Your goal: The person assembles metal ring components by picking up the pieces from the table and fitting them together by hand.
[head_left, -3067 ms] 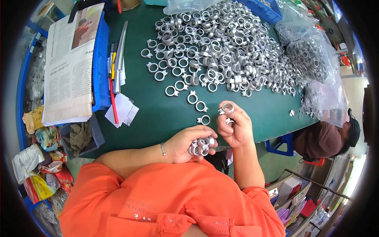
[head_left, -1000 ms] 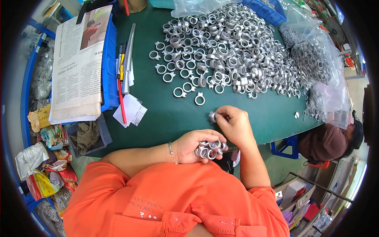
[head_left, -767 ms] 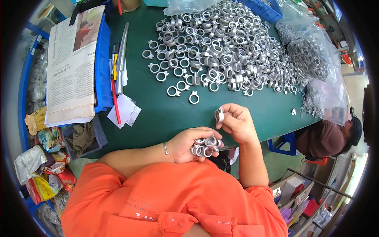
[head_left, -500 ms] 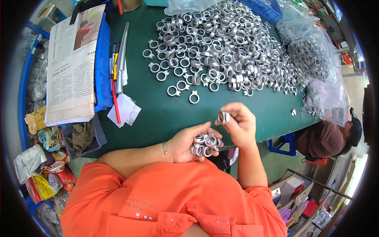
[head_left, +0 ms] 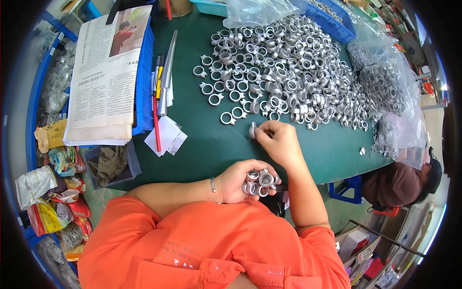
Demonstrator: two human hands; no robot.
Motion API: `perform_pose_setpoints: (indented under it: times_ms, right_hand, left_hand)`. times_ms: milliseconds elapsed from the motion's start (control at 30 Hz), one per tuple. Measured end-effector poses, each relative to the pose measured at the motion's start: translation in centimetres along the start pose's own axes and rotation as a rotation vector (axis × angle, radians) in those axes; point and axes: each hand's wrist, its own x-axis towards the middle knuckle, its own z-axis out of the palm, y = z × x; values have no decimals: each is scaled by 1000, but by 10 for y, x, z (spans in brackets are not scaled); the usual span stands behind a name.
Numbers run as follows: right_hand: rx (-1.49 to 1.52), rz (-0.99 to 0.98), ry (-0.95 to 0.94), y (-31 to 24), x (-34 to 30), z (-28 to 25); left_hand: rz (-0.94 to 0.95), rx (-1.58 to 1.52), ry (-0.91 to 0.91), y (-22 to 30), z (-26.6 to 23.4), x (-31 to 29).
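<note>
My left hand [head_left: 232,182] is cupped palm up in front of my body, its fingers curled round several silver metal rings [head_left: 265,179]. Above the table my right hand [head_left: 283,142] pinches a single metal ring [head_left: 252,130] between thumb and forefinger, and that ring appears edge-on. Just beyond it spreads a large heap of the same rings [head_left: 288,72], each with a small lug on its side. A few loose rings [head_left: 227,118] lie at the heap's near left edge.
On the green table [head_left: 207,139] lie a tapered metal rod [head_left: 168,72], pens [head_left: 158,82] and white paper slips [head_left: 166,135]. Newspapers [head_left: 103,82] cover a blue bin at left. Plastic bags of rings [head_left: 385,82] stand at right, near a seated person [head_left: 394,185].
My right hand has moved away from my left, out to where a lone ring lay near the heap. The whole view has shifted slightly. My left hand keeps its rings.
</note>
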Motion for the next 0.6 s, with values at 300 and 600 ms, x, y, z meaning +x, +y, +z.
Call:
perform_pose_setpoints:
  times_ms: [300,600]
  right_hand:
    - [760,-7,-32,11,-31,-13]
    - [402,-358,279,10,-45,-11]
  left_hand:
    - [39,-4,50,1,6,-2]
    - [72,69,83,0,5,1]
